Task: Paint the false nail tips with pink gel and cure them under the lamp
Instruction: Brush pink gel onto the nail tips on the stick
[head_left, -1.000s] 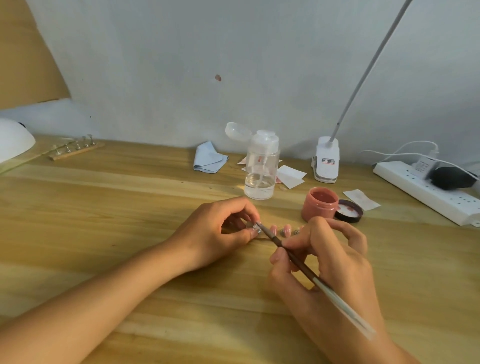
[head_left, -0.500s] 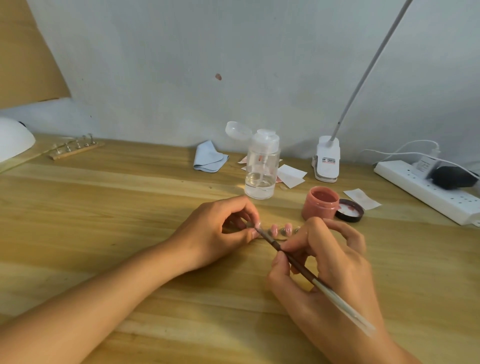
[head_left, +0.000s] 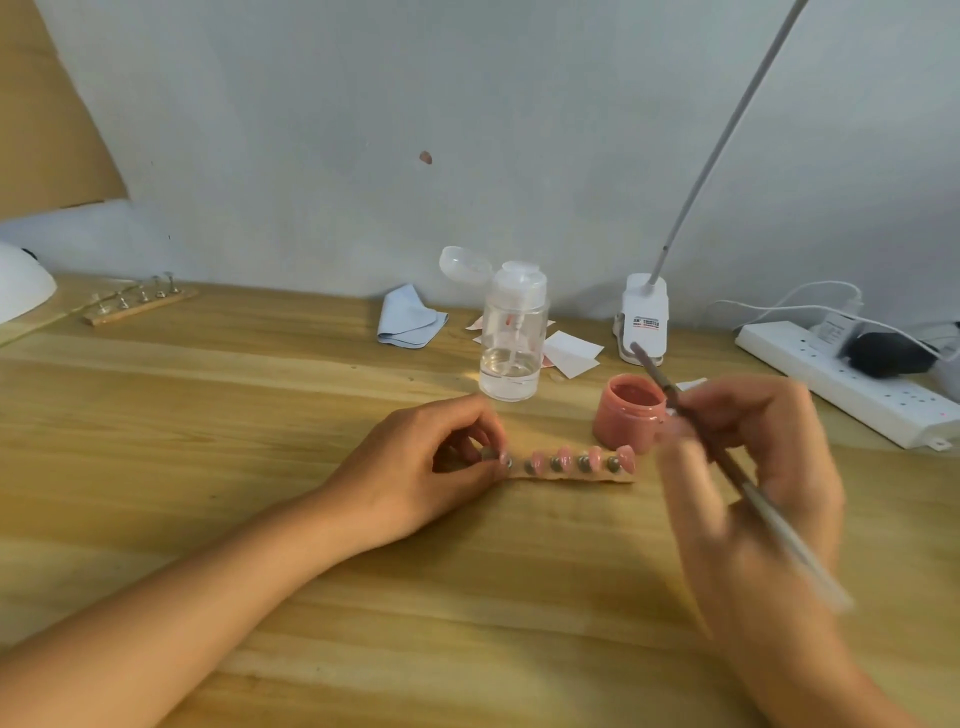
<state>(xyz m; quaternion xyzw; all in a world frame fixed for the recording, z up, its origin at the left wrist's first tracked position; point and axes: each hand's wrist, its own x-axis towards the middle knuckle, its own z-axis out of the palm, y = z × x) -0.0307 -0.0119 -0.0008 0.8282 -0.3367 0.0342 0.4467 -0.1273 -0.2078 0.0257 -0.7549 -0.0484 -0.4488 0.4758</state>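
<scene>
- Your left hand (head_left: 431, 470) pinches the strip's (head_left: 571, 477) 9 o'clock end.
- Your right hand (head_left: 758, 467), blurred, grips the brush (head_left: 724, 460), tip pointing to 11 o'clock.
- The jar (head_left: 626, 418) stands at the strip's 1 o'clock.

One wide view from the person's head, facing forward and down across the wooden table (head_left: 208, 415) to the wall (head_left: 363, 130); the left hand (head_left: 415, 467) and right hand (head_left: 753, 478) sit close, low in frame
</scene>
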